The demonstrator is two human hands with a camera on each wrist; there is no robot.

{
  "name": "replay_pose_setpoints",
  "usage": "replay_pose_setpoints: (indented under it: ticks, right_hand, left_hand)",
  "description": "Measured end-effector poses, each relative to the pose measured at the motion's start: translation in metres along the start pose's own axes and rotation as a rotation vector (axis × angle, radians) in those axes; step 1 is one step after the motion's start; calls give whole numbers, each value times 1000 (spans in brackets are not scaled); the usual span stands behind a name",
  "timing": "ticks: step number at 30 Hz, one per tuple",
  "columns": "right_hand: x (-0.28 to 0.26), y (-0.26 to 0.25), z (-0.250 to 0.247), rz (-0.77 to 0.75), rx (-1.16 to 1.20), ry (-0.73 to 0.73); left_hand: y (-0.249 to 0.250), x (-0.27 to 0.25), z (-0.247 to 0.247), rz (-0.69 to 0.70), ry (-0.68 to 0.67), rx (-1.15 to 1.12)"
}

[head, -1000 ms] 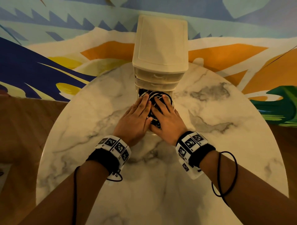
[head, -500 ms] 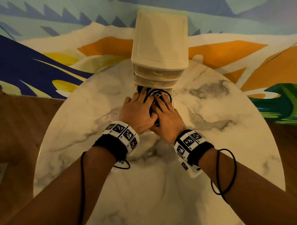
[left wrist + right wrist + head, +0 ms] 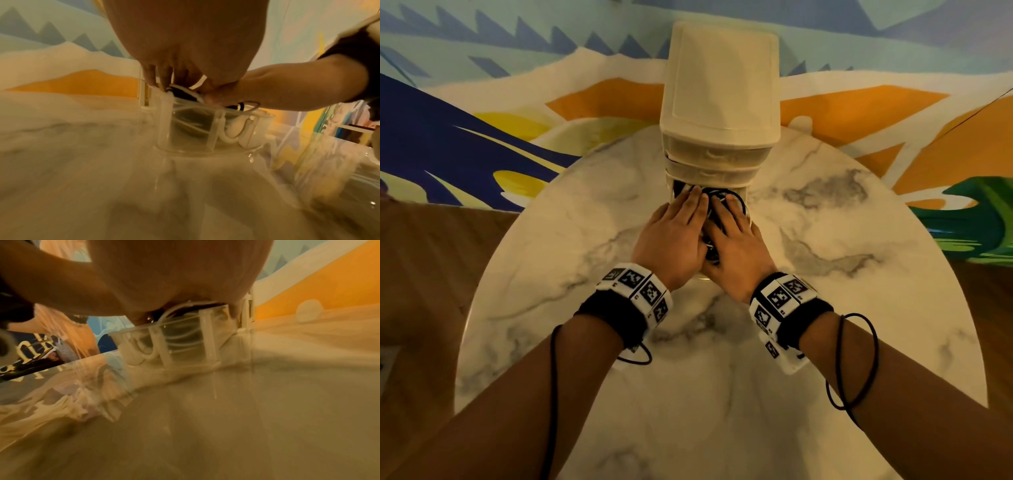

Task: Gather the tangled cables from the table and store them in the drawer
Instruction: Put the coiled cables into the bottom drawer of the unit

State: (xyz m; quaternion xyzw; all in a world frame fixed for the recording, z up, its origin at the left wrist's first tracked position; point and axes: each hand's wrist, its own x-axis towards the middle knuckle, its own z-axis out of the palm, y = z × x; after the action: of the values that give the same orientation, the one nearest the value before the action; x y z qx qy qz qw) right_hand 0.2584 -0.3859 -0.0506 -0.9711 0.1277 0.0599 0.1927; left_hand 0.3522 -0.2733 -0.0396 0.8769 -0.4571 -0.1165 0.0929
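Left hand [image 3: 671,236] slid forward beside right hand [image 3: 736,243]; both lay flat-fingered, pressing cables [image 3: 717,202] into open drawer [image 3: 207,128] below cabinet [image 3: 719,113]. Closing remained.

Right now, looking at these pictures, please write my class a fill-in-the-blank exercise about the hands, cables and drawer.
1. Both hands press down on the ____ in the drawer.
2. The open drawer is the ____ one of the drawer unit.
3. The table top has a ____ pattern.

Missing words: cables; bottom; marble
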Motion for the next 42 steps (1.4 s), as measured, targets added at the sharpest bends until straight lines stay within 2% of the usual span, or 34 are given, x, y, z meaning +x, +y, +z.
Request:
replay_pose_setpoints:
  ticks: [3, 7, 10, 15, 24, 26, 29, 31, 36, 38, 42]
  right_hand:
    - [-5, -3, 3, 31, -47, 107]
    - [-1, 2, 10, 78, 35, 82]
    - [3, 3, 7, 12, 72, 70]
    - [14, 4, 7, -100, 136, 139]
    - [-9, 19, 7, -96, 174, 351]
    - [-15, 30, 3, 13, 270, 417]
    - [-7, 37, -3, 305, 615, 561]
    - [7, 36, -8, 395, 649, 574]
    - [32, 33, -17, 272, 503, 568]
    - [35, 34, -20, 179, 450, 542]
    - [44, 33, -25, 99, 429, 461]
  left_hand:
    - [1, 3, -1, 6, -24, 56]
    - [3, 3, 4, -6, -56, 101]
    - [-2, 2, 8, 15, -26, 46]
    - [-18, -1, 12, 71, 23, -185]
    - [-7, -5, 16, 24, 45, -87]
    - [-7, -5, 16, 22, 50, -81]
    - [-7, -5, 15, 20, 48, -68]
    - [-6, -6, 15, 15, 41, -70]
    - [-8, -7, 17, 24, 34, -105]
    - [-9, -7, 19, 20, 49, -138]
    - [-9, -7, 22, 10, 88, -158]
